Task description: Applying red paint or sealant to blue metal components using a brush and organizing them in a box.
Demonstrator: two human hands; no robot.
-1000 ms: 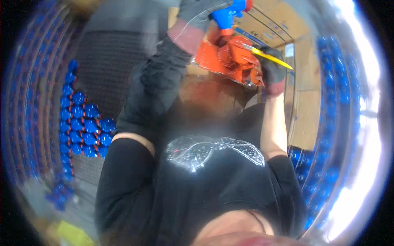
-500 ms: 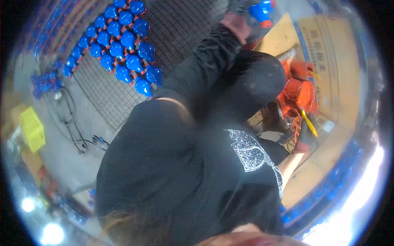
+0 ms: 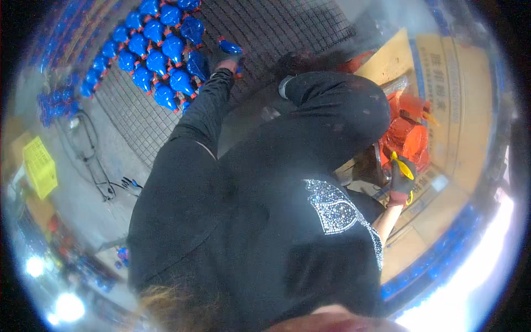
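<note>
My left hand (image 3: 225, 58), in a dark glove with the sleeve pulled to the wrist, reaches over the wire mesh at the upper middle. A glossy blue part (image 3: 231, 46) with a red-orange end is gripped in it, beside several rows of similar blue parts (image 3: 172, 48) on the mesh. My right hand (image 3: 400, 180), also in a dark glove, is closed around a yellow-handled tool (image 3: 406, 168) whose working end I cannot make out. It is just below a red-coated container (image 3: 408, 135) with wet-looking red material.
The wire mesh rack (image 3: 265, 33) lies on the grey floor. Flattened cardboard (image 3: 448, 110) spreads under the red container on the right. A yellow crate (image 3: 40, 169) and black cables (image 3: 91, 157) are at the left. My bent knee (image 3: 359, 105) is between the two hands.
My left hand has moved from the upper right beside the cardboard to the left, over the mesh, carrying the blue part. My right hand has shifted slightly, turning the yellow-handled tool.
</note>
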